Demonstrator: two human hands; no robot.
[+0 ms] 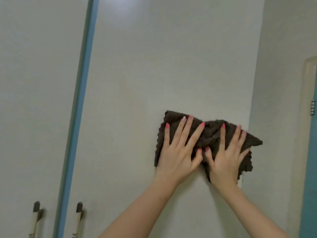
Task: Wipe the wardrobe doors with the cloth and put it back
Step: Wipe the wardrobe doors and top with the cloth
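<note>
A dark brown cloth is spread and bunched against the pale right wardrobe door, near that door's right edge. My left hand lies flat on the cloth's left half with its fingers spread. My right hand presses flat on the cloth's right half, fingers apart. The two thumbs almost touch over the bunched middle of the cloth. The left wardrobe door stands beyond a blue vertical strip.
Two upright handles sit low on the doors, either side of the blue strip. A pale wall adjoins the wardrobe on the right. A teal door with a hinge stands at the far right edge.
</note>
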